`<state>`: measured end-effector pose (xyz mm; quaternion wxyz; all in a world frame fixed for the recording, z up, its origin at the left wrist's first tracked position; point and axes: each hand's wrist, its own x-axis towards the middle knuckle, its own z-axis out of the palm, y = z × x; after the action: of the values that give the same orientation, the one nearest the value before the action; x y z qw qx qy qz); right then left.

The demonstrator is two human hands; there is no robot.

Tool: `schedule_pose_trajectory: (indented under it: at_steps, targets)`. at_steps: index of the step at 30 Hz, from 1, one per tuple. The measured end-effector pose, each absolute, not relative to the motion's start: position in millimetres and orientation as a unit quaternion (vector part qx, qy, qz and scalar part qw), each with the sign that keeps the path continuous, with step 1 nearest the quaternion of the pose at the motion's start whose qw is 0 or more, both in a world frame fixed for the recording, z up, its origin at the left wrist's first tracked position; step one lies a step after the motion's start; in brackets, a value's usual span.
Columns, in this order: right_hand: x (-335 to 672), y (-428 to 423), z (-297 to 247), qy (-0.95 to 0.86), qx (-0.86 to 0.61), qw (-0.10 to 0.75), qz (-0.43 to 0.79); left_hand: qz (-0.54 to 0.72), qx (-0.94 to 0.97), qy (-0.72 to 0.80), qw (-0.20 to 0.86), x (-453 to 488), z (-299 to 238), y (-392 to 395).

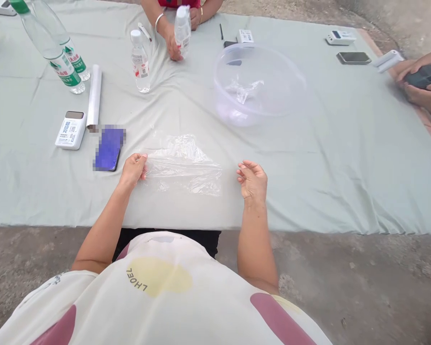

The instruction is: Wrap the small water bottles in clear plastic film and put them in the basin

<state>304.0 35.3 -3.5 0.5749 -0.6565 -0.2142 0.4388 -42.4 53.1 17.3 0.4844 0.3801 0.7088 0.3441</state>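
A thin clear plastic bag or sheet (pixel 183 167) lies creased on the cloth in front of me. My left hand (pixel 133 170) pinches its left end between thumb and fingers. Just past the right edge of the plastic, my right hand (pixel 252 179) hovers with fingers loosely curled and slightly apart; a small gap shows between it and the film. Beside my left hand lies a phone with a blurred purple screen (pixel 109 148). Beyond the plastic stands a clear round tub (pixel 290 91) with crumpled clear plastic (pixel 244 90) inside.
Left are a white roll (pixel 95 98), a white boxy device (pixel 71 130) and two large green-labelled bottles (pixel 65 72). A small water bottle (pixel 140 64) stands ahead. Across the table, another person's hand (pixel 173 45) holds a bottle (pixel 182 36); at right, a person's hands (pixel 422 84) hold a dark object.
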Motion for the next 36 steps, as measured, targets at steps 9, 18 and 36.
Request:
schedule_pose_trajectory:
  at_steps: [9, 18, 36]
  targets:
    - [287, 97, 5, -0.482, -0.689, 0.409, 0.355, 0.235, 0.670, 0.700, 0.071, -47, 48, 35]
    - [234, 125, 23, -0.708, -0.575, 0.152, 0.381, -0.115, 0.764, 0.617, 0.148, -27, 24, 38]
    - [242, 116, 25, -0.757, -0.559, 0.297, 0.162, -0.139, 0.761, 0.609, 0.178, -10, 22, 50]
